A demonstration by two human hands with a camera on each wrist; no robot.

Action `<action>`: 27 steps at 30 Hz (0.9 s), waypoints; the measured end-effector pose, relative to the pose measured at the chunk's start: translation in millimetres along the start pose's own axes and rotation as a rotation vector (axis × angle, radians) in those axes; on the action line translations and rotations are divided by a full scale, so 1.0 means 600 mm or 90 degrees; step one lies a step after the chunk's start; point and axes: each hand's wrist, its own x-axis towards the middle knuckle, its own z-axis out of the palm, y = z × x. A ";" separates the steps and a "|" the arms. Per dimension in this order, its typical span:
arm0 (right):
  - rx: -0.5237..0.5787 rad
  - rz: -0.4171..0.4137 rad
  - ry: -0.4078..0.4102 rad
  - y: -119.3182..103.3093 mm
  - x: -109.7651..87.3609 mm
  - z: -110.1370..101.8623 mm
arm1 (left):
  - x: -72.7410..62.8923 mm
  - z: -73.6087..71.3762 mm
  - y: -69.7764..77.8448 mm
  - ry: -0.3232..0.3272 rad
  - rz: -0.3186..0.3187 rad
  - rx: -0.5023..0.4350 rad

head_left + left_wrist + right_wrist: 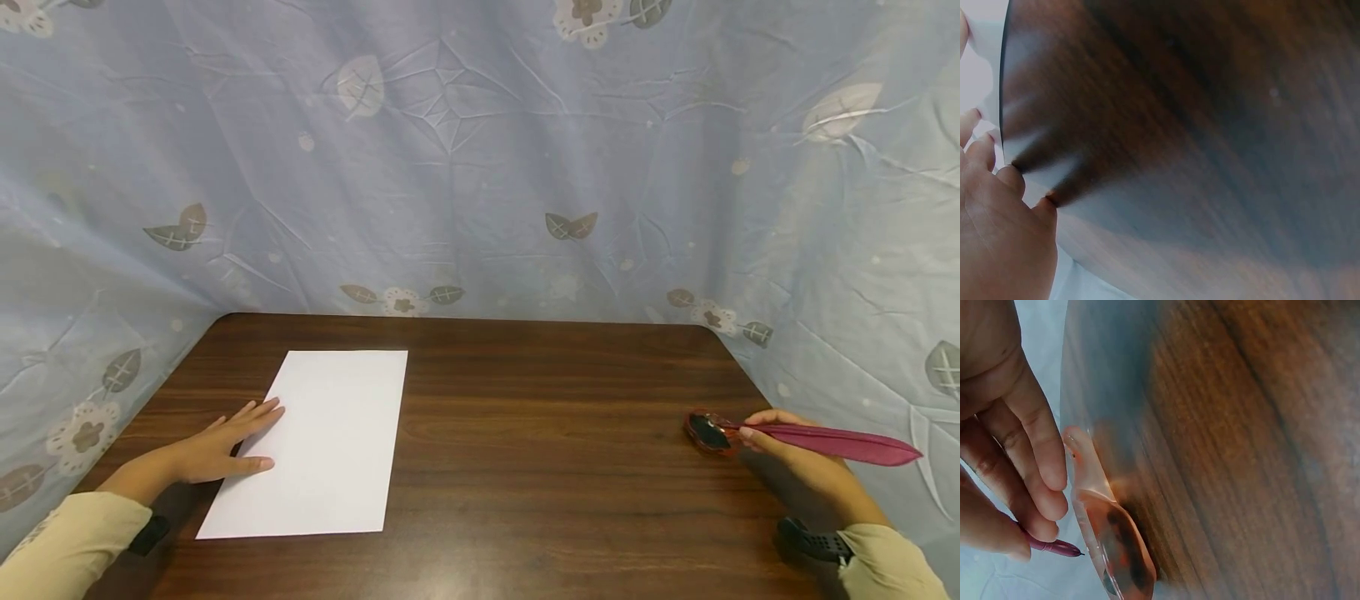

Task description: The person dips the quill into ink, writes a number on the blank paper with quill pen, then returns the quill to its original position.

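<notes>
A white sheet of paper (330, 450) lies flat on the left part of the table. My left hand (217, 446) rests on its left edge with fingers spread and straight; part of that hand (1004, 219) also shows in the left wrist view. Over the table's right side, my right hand (802, 458) pinches a maroon pen (847, 442) with a leaf-shaped tail between thumb and fingers. The pen's dark tip (1072, 550) shows in the right wrist view. Just below the tip lies a translucent orange hand mirror (708, 433), its handle (1088, 462) beneath the right hand's fingers.
The dark brown wooden table (540, 467) has rounded far corners. A pale blue curtain (480, 167) with leaf and flower prints hangs behind it and along both sides. A black band (813, 542) circles the right wrist.
</notes>
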 end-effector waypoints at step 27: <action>-0.119 0.029 -0.070 -0.024 0.025 -0.001 | 0.002 0.003 -0.006 0.003 0.007 0.011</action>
